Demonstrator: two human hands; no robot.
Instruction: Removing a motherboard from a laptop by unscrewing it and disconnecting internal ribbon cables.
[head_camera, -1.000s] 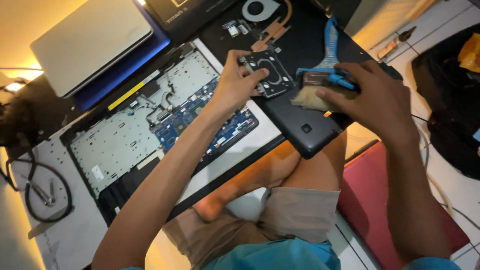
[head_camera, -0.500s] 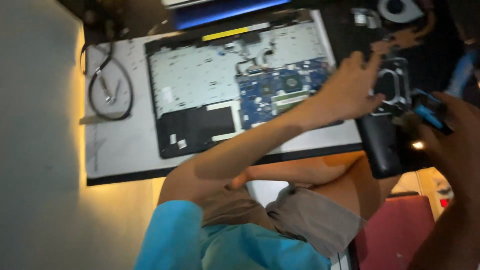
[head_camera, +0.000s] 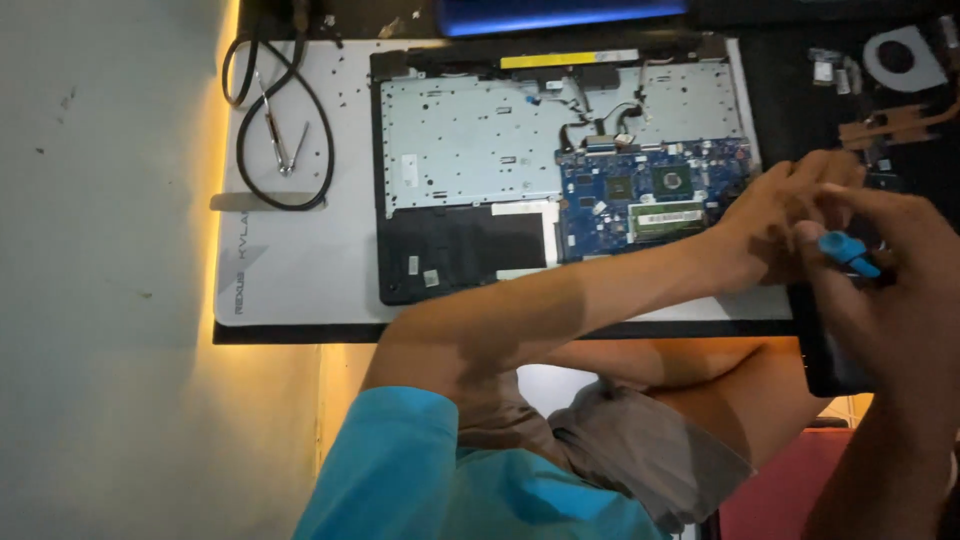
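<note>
Head view: the camera has swung left since a second ago, so the opened laptop base (head_camera: 560, 170) with its blue circuit board (head_camera: 650, 195) now fills the middle of the picture, lying on the pale mat (head_camera: 300, 270) on the worktop, where before it lay off to the left. Both hands have drifted to the right edge of the picture and closed in on each other. The left hand (head_camera: 775, 225) reaches across the board's right end, fingers curled; whether it grips anything cannot be told. The right hand (head_camera: 890, 270) is closed around a blue-handled tool (head_camera: 848, 253), as before, touching the left hand's fingertips above a dark panel (head_camera: 825, 345). The work looks unchanged, only seen from a new angle. A coiled black cable (head_camera: 280, 120) and a loose cooling fan (head_camera: 900, 58) lie well apart.
</note>
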